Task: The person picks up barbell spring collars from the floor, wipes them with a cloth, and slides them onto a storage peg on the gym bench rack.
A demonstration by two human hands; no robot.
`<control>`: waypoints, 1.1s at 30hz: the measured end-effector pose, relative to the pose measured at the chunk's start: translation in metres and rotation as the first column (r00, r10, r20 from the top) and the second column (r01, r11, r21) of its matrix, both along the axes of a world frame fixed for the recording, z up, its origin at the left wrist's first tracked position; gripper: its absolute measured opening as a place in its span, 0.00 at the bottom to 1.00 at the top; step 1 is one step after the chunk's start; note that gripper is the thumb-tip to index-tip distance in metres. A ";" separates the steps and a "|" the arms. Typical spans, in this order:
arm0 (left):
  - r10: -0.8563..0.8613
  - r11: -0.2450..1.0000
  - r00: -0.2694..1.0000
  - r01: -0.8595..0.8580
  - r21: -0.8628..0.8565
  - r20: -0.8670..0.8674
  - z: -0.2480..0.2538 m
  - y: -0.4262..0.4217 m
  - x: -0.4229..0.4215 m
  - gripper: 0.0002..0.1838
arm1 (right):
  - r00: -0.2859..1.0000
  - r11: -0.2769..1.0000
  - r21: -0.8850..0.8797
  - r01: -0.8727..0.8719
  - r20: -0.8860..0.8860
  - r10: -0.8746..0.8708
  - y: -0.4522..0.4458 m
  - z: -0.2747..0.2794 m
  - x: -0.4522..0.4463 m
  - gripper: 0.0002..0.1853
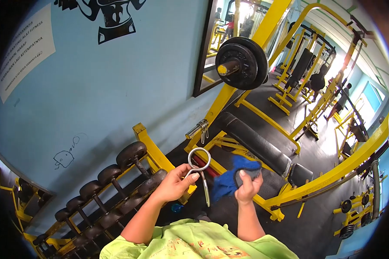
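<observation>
My left hand [177, 183] pinches a shiny metal spring collar [208, 154], its round loop upward and a long leg pointing down. In my right hand [249, 187], thumb on top, is a blue cloth [224, 184] with a grey part under the thumb. Its lower end hangs loose and is a little blurred. The two hands are apart in front of my chest, and the cloth does not touch the collar. Beyond them, more spring collars [205, 131] hang on a metal peg of the yellow frame.
A dumbbell rack [141, 129] stands to the left along the blue wall. Ahead is a black padded bench [259, 140]; a weight plate [242, 62] sits on a bar above it. A yellow curved frame [324, 183] crosses the right side. Other people are farther back.
</observation>
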State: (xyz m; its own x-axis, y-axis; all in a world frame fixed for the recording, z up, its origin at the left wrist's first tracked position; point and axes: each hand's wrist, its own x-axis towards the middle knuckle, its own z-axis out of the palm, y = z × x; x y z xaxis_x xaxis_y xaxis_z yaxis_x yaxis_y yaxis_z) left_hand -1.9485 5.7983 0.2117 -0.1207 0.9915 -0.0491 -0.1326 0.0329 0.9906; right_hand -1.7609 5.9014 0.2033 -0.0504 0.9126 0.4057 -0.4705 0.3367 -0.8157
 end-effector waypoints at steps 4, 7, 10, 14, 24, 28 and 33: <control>-0.098 0.992 0.957 0.117 0.050 -0.274 -0.010 0.006 0.004 0.14 | 0.747 0.708 0.604 -0.366 0.644 -0.163 -0.006 0.036 -0.005 0.17; -0.132 0.991 0.910 0.136 -0.018 -0.393 0.001 0.007 0.000 0.14 | 0.588 0.623 0.642 -0.447 0.736 -0.336 0.001 0.026 -0.018 0.19; -0.211 0.973 0.895 0.154 -0.171 -0.394 0.010 0.005 -0.002 0.13 | 0.573 0.582 0.652 -0.485 0.740 -0.352 -0.001 0.031 -0.012 0.19; -0.241 0.964 0.927 0.264 0.041 -0.286 -0.002 0.003 0.001 0.08 | 0.814 0.485 0.800 -0.352 0.518 -0.263 0.018 0.004 0.001 0.21; -0.319 0.942 0.919 0.333 0.026 -0.232 0.015 0.005 0.016 0.08 | 0.927 0.922 0.102 -0.374 0.079 0.367 -0.008 0.003 0.010 0.17; -0.348 0.934 0.746 0.331 -0.138 -0.567 0.045 0.010 0.014 0.10 | 0.901 0.978 0.061 -0.198 0.405 0.157 -0.017 0.000 0.015 0.15; -0.401 0.888 0.553 0.430 -0.162 -0.730 0.058 0.029 0.003 0.10 | 0.871 0.958 0.167 -0.233 0.474 0.130 0.008 0.015 0.006 0.05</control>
State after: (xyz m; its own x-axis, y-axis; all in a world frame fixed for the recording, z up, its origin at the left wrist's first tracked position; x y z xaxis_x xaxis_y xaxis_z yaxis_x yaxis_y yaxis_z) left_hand -1.9460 5.8268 0.2699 0.3247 0.9399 -0.1053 0.6477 -0.1399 0.7489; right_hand -1.7553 5.9093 0.2183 -0.4322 0.7641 0.4789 -0.1355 0.4700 -0.8722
